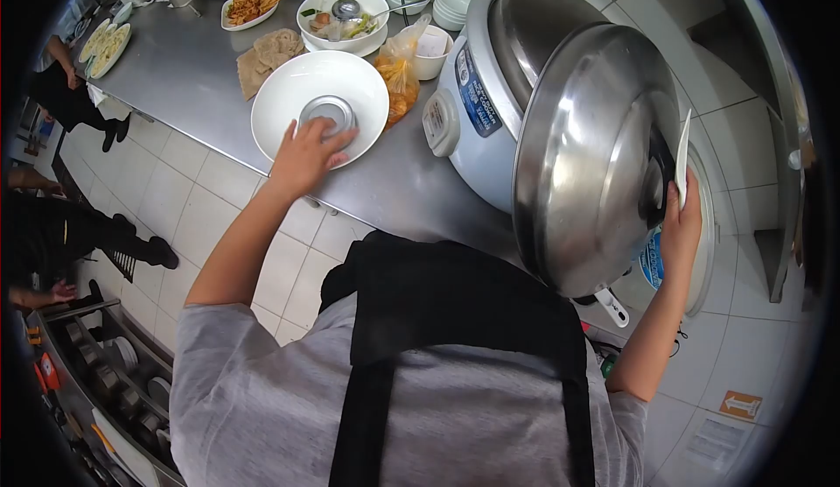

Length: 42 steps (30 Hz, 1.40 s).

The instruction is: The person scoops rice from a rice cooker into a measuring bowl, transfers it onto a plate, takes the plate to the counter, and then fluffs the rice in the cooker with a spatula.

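A wide white plate (271,93) lies on the steel counter, with a small round metal bowl (332,109) upside down in its middle. My left hand (308,156) reaches over the plate's near side, fingers curved around the bowl. On the right, a large steel lid (577,154) stands tilted almost upright, and my right hand (682,224) is closed at its black knob (656,176). The same hand also has a flat white utensil (683,150), seen edge-on, perhaps a rice paddle. Below the lid a white handle (614,309) sticks out.
A pale blue rice cooker (490,150) with a steel lid stands beside the plate. Behind are a brown cloth (267,56), a bag of orange food (401,80), a bowl with ladle (346,19) and a dish of food (254,6). Other people (66,233) stand at left.
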{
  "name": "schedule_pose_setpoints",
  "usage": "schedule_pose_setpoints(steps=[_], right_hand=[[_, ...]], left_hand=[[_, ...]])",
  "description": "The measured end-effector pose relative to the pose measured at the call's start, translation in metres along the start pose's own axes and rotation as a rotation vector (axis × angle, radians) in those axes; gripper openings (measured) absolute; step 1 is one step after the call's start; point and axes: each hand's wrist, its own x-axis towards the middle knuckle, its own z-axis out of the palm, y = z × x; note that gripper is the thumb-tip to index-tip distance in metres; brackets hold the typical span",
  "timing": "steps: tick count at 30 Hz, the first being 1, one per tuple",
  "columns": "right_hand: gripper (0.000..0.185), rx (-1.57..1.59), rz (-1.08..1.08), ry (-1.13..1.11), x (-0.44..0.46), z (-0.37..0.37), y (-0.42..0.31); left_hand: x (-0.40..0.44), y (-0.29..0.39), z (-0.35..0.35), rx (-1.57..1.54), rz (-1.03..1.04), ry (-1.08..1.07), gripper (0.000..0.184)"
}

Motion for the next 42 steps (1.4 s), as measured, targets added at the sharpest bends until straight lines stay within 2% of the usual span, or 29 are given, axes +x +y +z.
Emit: schedule_pose_setpoints(steps=[4, 7, 9, 10, 13, 17, 20, 23, 25, 27, 29, 33, 35, 37, 39, 41, 42], right_hand=[[0.036, -0.017, -0.010, -0.010, -0.018, -0.004, 0.013], [0.041, 0.011, -0.073, -0.112, -0.027, -0.008, 0.015], [0.048, 0.020, -0.300, -0.139, -0.033, -0.010, 0.007], [0.053, -0.035, -0.287, -0.123, -0.034, -0.009, 0.004], [0.048, -0.065, -0.156, -0.159, -0.023, -0.007, 0.000], [0.039, -0.050, -0.327, -0.056, 0.038, -0.001, 0.010], [0.035, -0.075, -0.341, -0.104, 0.102, 0.013, 0.018], [0.034, -0.124, -0.290, -0.168, 0.154, 0.012, 0.010], [0.035, -0.208, -0.144, -0.286, 0.178, 0.022, 0.017], [0.039, -0.244, -0.172, -0.321, 0.192, 0.034, 0.035], [0.042, -0.133, -0.114, -0.279, 0.195, 0.043, 0.045], [0.043, -0.133, -0.224, -0.187, 0.197, 0.049, 0.065], [0.040, -0.100, -0.227, -0.232, 0.192, 0.039, 0.062], [0.038, -0.068, -0.301, -0.086, 0.180, 0.026, 0.057], [0.037, 0.025, -0.306, -0.007, 0.145, 0.001, 0.022], [0.033, 0.015, -0.242, 0.009, 0.090, -0.026, -0.034], [0.033, 0.036, -0.271, -0.028, 0.065, -0.029, -0.050]], left_hand=[[0.002, -0.001, -0.009, -0.097, -0.094, 0.098, 0.039], [0.013, -0.007, -0.010, -0.112, -0.106, 0.136, 0.032], [0.014, -0.008, -0.011, -0.125, -0.085, 0.114, 0.031], [0.014, -0.007, -0.011, -0.120, -0.091, 0.091, 0.033], [0.016, -0.005, -0.007, -0.133, -0.090, 0.073, 0.037], [0.014, 0.004, -0.016, -0.122, -0.164, 0.077, 0.042], [0.010, 0.008, -0.022, -0.114, -0.181, 0.192, 0.045], [0.001, 0.005, -0.026, -0.114, -0.228, 0.226, 0.044], [-0.005, 0.002, -0.030, -0.114, -0.267, 0.228, 0.042], [-0.018, -0.001, -0.031, -0.111, -0.329, 0.219, 0.039], [-0.030, -0.004, -0.031, -0.159, -0.377, 0.239, 0.038], [-0.050, 0.000, -0.032, -0.149, -0.434, 0.249, 0.036], [-0.055, 0.008, -0.037, -0.137, -0.471, 0.236, 0.037], [-0.059, 0.018, -0.042, -0.123, -0.503, 0.242, 0.038], [-0.062, 0.027, -0.044, -0.124, -0.454, 0.210, 0.038], [-0.058, 0.028, -0.048, -0.117, -0.456, 0.155, 0.041], [-0.054, 0.024, -0.048, -0.058, -0.390, 0.136, 0.044]])
